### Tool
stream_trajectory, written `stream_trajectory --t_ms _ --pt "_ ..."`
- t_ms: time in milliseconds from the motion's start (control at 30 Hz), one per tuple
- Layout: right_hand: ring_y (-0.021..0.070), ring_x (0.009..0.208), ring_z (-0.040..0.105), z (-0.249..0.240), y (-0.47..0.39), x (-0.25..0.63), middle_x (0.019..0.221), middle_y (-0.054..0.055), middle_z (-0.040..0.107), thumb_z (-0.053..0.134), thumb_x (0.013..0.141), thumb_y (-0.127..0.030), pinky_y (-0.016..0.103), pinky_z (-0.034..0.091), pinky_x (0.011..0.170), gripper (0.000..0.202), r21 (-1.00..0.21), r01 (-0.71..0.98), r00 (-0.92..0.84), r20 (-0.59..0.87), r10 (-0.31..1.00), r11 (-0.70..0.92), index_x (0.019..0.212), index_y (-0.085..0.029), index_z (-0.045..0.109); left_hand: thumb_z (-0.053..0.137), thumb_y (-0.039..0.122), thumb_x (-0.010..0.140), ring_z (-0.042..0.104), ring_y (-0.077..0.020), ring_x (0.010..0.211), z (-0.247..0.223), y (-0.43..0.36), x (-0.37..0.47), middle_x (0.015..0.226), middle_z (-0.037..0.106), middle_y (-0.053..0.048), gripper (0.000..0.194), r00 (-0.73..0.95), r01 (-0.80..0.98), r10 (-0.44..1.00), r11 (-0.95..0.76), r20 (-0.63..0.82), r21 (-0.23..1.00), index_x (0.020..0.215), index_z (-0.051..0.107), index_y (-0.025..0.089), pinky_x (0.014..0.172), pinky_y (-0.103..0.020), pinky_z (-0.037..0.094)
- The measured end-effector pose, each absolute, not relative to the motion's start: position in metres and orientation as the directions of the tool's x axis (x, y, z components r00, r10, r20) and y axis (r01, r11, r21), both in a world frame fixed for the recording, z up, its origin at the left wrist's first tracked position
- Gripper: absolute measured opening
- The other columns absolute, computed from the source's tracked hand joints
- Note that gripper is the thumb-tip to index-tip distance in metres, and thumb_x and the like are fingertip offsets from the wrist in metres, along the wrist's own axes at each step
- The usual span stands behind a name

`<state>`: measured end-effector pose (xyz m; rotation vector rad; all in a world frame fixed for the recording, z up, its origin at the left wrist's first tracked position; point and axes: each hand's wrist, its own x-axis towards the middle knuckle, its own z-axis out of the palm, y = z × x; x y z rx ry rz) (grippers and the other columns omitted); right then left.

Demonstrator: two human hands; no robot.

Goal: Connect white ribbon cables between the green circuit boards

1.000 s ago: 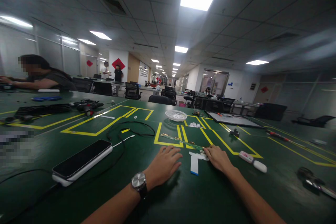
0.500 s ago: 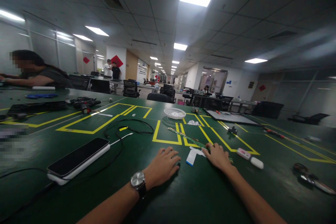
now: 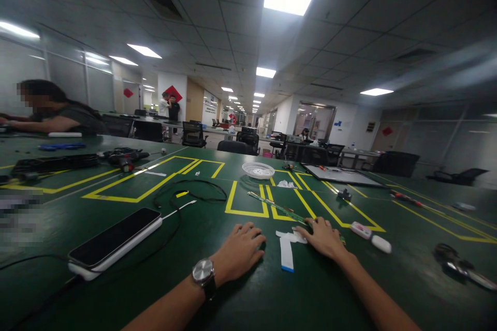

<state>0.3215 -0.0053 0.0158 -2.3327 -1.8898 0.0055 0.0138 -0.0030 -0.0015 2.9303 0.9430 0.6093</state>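
Note:
On the near part of the green table, my left hand [image 3: 241,251] lies palm down with its fingers apart and holds nothing. A watch [image 3: 203,272] is on that wrist. My right hand [image 3: 324,238] rests over a long, thin green circuit board [image 3: 285,211], its fingers on the far side and its thumb on the near side. The board's middle is hidden under the hand. At the thumb, a white flat ribbon cable [image 3: 286,252] with a blue end lies folded on the table, pointing toward me.
A phone [image 3: 116,235] rests on a white block at the left, beside a looped black cable [image 3: 202,181]. Farther off is a white basket [image 3: 258,170]. An earbud case [image 3: 361,230] lies right of my hand. Yellow tape marks the table [image 3: 248,300]. A person [image 3: 50,108] sits at the far left.
The ribbon cable has swung, so its blue end now points straight toward me. My right thumb has shifted slightly left and nearer. My left hand stays almost in place.

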Motion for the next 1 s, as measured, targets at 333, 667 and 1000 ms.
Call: stream_trajectory --t_ms 333,667,1000 --pt "0.0341 0.122 0.048 0.02 -0.003 0.305 0.126 0.015 0.053 0.024 0.096 -0.06 0.055 0.04 0.096 0.059 -0.104 0.984 0.157 0.093 0.983 -0.147 0.134 -0.028 0.057 0.048 0.034 0.099 0.045 -0.0271 0.123 0.006 -0.005 0.014 0.13 0.057 -0.006 0.028 0.727 0.568 0.562 -0.815 0.395 0.114 0.124 0.056 0.025 0.099 -0.044 0.036" --pt "0.0255 0.112 0.053 0.022 -0.009 0.273 0.12 0.009 0.058 0.036 0.098 -0.05 0.039 0.039 0.099 0.043 -0.184 0.953 -0.216 0.149 0.965 0.241 0.121 -0.026 0.064 0.05 0.031 0.098 0.05 -0.0254 0.113 0.013 -0.004 0.014 0.119 0.061 -0.007 0.026 0.71 0.598 0.573 -0.798 0.409 0.08 0.122 0.056 0.024 0.093 -0.039 0.039" --pt "0.0222 0.109 0.055 0.035 -0.025 0.26 0.117 0.006 0.063 0.05 0.093 -0.036 0.034 0.039 0.096 0.025 -0.243 0.869 -0.384 0.22 0.897 0.431 0.108 -0.022 0.064 0.048 0.028 0.099 0.051 -0.0233 0.111 0.01 -0.006 0.014 0.121 0.058 -0.005 0.026 0.77 0.554 0.545 -0.829 0.332 0.074 0.125 0.054 0.026 0.089 -0.036 0.041"
